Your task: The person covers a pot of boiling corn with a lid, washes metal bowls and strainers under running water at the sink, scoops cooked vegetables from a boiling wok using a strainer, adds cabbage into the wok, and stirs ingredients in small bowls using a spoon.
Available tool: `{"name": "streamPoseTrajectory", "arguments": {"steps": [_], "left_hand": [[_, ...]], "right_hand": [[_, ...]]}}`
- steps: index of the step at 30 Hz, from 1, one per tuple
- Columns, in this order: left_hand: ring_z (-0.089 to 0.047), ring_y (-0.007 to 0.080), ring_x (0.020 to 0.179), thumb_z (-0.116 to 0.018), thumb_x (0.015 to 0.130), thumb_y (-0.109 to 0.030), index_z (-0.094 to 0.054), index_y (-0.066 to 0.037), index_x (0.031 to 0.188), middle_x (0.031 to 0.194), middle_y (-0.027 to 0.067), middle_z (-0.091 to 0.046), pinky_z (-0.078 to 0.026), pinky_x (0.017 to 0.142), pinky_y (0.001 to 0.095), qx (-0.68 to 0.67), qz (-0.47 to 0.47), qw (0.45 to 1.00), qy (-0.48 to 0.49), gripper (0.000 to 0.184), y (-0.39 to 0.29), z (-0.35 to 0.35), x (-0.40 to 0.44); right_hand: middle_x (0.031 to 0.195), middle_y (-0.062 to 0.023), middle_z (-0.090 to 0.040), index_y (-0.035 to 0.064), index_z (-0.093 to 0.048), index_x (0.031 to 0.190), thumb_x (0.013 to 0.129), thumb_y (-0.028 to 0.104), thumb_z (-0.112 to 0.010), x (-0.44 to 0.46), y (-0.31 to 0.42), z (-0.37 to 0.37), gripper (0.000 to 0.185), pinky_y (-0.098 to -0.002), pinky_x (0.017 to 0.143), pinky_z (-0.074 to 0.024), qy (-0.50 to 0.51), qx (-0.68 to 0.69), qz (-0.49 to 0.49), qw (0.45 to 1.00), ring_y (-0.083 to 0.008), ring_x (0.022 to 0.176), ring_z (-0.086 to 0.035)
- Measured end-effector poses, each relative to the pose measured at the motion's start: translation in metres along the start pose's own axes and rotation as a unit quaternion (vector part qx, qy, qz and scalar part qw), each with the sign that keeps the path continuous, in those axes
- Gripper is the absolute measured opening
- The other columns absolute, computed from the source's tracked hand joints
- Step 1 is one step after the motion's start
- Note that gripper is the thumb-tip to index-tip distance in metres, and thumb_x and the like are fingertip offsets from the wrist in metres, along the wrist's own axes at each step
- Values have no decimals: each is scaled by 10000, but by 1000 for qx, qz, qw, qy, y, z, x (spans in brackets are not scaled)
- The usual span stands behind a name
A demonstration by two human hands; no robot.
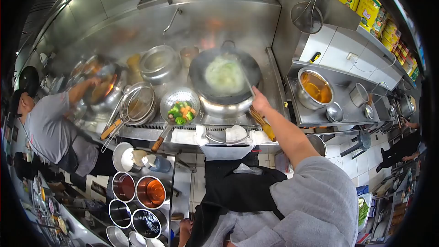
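Observation:
My right hand point(261, 102) is closed round the handle of a long-handled metal wok utensil point(247, 80). It reaches into a dark wok point(200, 80) on the stove; steam hides its head. Pale greenish food point(225, 74) lies in the wok. Just below that hand sits a bamboo brush point(264, 126) with a yellow handle. My left hand point(185, 227) is low beside my body at the bottom edge, its fingers mostly hidden. Left of the wok, a perforated strainer point(186, 99) holds broccoli and orange pieces.
Wire strainers point(138, 103) and a lidded pot point(158, 65) stand farther left. Pots of sauce point(151, 192) are at lower left. A co-worker point(57, 128) handles another wok. A steel pot of orange liquid point(315, 88) stands right. White cloths point(184, 136) lie along the stove's front.

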State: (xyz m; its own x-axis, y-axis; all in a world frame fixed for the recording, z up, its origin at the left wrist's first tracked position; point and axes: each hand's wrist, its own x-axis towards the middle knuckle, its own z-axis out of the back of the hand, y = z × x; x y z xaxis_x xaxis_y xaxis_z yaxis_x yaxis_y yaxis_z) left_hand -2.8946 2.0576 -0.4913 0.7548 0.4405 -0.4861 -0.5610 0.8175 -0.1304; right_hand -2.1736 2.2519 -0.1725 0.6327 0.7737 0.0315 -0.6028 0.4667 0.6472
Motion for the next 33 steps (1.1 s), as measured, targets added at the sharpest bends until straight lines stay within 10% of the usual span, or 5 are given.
{"name": "streamPoseTrajectory", "arguments": {"steps": [7,11,13,21,33], "left_hand": [[-614,218,885,-600,784,-276,-629,-160,948,929,48,-647,-482,740,366,-183,285,939,64,203,-41,5,-12],[-581,182,663,-508,874,-246,-547,-107,1008,807,68,-625,-428,522,311,-729,449,511,-67,197,-64,75,21],[-565,164,552,-462,919,-232,-506,-81,1039,746,78,-614,-401,413,284,-762,445,461,-94,197,-82,122,34],[-605,196,592,-447,927,-198,-473,-66,1143,830,120,-646,-438,460,313,-745,433,495,-114,255,-90,173,54],[-654,252,679,-372,861,-55,-430,-108,1231,927,126,-652,-471,545,389,-738,445,506,-27,378,-62,149,44]], "right_hand": [[1128,-244,-576,84,-211,1451,789,29,-495,45,-16,11,722,-378,663,-506,39,88,-45,994,-308,754,-618],[851,-159,-599,104,-164,1468,781,27,-539,36,-7,10,787,-345,446,-457,105,259,-80,957,-195,498,-526],[715,-92,-530,137,-173,1471,805,33,-544,28,0,3,769,-328,431,-443,111,288,-77,948,-161,479,-489],[685,-24,-458,348,-56,1462,900,70,-542,16,3,-3,793,-255,418,-403,347,631,-209,661,-86,499,-434],[725,-56,-509,295,-143,1472,877,44,-538,-35,-29,97,757,-266,445,-423,404,415,-156,800,-119,536,-480]]}}
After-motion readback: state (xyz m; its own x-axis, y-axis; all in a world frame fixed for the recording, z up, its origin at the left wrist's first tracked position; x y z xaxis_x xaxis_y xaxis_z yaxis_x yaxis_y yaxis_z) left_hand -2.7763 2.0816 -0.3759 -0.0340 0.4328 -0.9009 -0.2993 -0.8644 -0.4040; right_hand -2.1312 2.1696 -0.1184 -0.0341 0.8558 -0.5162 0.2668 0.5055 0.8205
